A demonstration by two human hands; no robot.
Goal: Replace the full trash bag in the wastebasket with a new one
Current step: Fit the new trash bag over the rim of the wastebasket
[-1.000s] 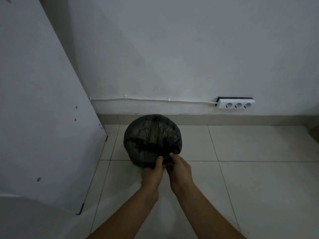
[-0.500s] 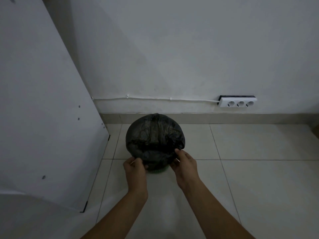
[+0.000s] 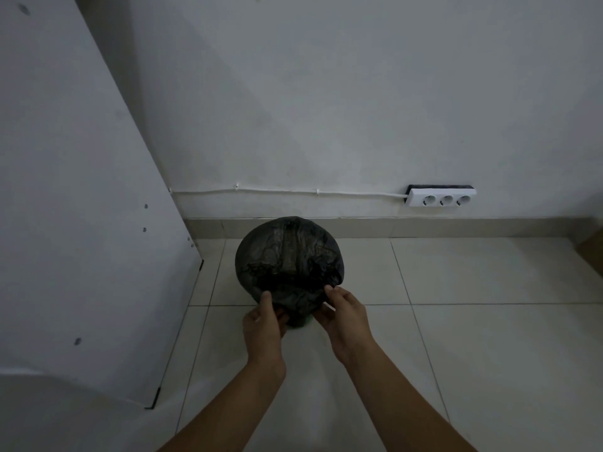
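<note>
On floor tiles by the wall: wastebasket (image 3: 295, 322), black trash bag (image 3: 287, 256) — left hand (image 3: 262, 324) and right hand (image 3: 346, 313) pinch its near edge; thin film may tear if yanked.

- There is one view only, from a wide-angle camera worn on the person's head, so no part of the scene is shared with another view.
- It looks forward and steeply down toward a tiled floor (image 3: 473, 321) and the foot of a white wall (image 3: 359, 109) that fills the upper half of the frame.
- Both forearms enter from the bottom edge and reach the frame's centre, where the left hand (image 3: 262, 324) and right hand (image 3: 346, 316) sit at arm's length.
- A white panel (image 3: 75, 207) runs down the left of the frame, close to the camera.
- Straight edges bow toward the frame's sides.
</note>
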